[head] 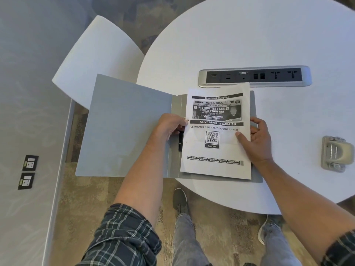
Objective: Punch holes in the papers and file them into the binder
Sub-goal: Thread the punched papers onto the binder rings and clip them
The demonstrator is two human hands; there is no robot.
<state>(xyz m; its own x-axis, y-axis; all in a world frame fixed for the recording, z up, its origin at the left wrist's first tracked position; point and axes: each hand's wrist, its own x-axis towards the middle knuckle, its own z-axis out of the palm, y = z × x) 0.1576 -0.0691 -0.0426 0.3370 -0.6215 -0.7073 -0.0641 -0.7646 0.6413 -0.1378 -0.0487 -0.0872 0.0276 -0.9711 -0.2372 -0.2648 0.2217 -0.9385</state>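
Seating light, floppy papers (216, 150) in open binder (123, 127); left hand (171, 125) pinching nine-o'clock edge by clasp; right hand (257, 141) gripping three-o'clock edge, thumb on top; best held by both edges.

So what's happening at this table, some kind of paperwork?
A person is filing a printed stack of papers into an open grey binder on the round white table. The left hand pinches the stack's left edge near the binder's clip, while the right hand holds the right edge, thumb on top. The hole punch sits untouched to the right, beyond a built-in socket strip.
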